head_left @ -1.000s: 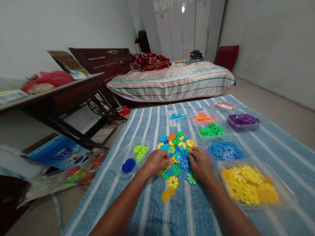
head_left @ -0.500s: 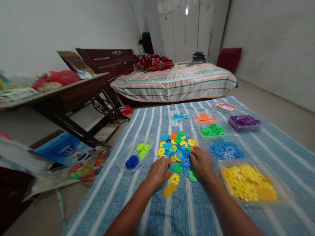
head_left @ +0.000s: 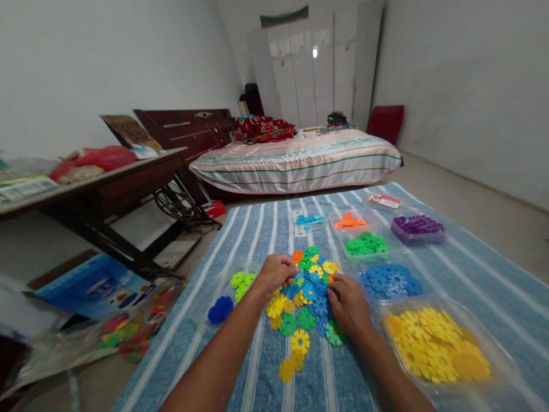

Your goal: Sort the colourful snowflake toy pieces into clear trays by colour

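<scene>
A loose pile of flat, notched plastic discs [head_left: 315, 292] in blue, yellow, green and orange lies on the striped cloth. My left hand [head_left: 277, 273] is over the pile's upper left side, its thumb and fingers pinched together. Whatever is between those fingertips is hidden. Against the right edge of the pile rests my right hand [head_left: 349, 303], fingers curled in, an orange bit showing by its fingertips; I cannot make out what it grips. Several yellow discs [head_left: 292, 366] trail toward me below the pile.
Left of the pile, a clear tray [head_left: 201, 312] holds lime and dark blue discs. At right stand containers of yellow [head_left: 437, 346], blue [head_left: 391, 280], green [head_left: 366, 245], orange [head_left: 350, 221] and purple discs [head_left: 418, 226]. Light blue discs [head_left: 309, 219] lie farther back.
My left hand has moved up and away from me over the pile, uncovering yellow and green discs. My right hand stays at the right edge. The view has tilted up slightly.
</scene>
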A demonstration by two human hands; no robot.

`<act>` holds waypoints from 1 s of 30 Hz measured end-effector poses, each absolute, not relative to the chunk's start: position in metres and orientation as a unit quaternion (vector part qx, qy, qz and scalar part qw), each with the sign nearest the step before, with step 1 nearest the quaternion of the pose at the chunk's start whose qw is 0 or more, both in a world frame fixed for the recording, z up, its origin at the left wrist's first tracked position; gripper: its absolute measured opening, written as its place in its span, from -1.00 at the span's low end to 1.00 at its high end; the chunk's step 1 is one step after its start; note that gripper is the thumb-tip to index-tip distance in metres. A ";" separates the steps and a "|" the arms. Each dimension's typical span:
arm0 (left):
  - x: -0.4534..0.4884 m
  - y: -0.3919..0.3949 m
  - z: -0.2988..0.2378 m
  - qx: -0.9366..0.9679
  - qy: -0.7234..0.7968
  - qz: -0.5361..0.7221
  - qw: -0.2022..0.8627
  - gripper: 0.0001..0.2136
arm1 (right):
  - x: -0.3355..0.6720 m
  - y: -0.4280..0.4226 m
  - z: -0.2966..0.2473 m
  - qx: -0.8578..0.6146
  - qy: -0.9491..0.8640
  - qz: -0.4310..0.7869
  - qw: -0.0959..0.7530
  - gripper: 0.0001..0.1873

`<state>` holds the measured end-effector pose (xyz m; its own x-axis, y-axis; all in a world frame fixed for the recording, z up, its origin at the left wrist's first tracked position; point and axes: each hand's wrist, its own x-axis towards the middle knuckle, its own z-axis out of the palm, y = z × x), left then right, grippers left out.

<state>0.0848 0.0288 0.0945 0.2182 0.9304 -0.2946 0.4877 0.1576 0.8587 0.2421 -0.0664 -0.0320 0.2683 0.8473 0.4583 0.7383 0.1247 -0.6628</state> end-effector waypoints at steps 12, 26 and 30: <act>0.148 0.085 0.120 0.598 0.556 0.317 0.483 -0.91 | 0.243 -0.067 -0.030 -0.667 -0.592 0.077 0.446 -0.76; 0.115 -0.069 0.056 0.868 0.456 -0.041 0.190 -0.80 | 0.247 -0.065 -0.027 -0.669 -0.591 0.096 0.440 -0.79; 0.115 -0.074 0.046 0.859 0.469 -0.026 0.206 -0.82 | 0.246 -0.064 -0.027 -0.668 -0.590 0.091 0.444 -0.78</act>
<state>0.1150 -0.0738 0.0464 0.5596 0.7941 -0.2372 0.8153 -0.4760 0.3297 0.2461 -0.0644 -0.0275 0.2875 0.8690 0.4028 0.7081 0.0904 -0.7003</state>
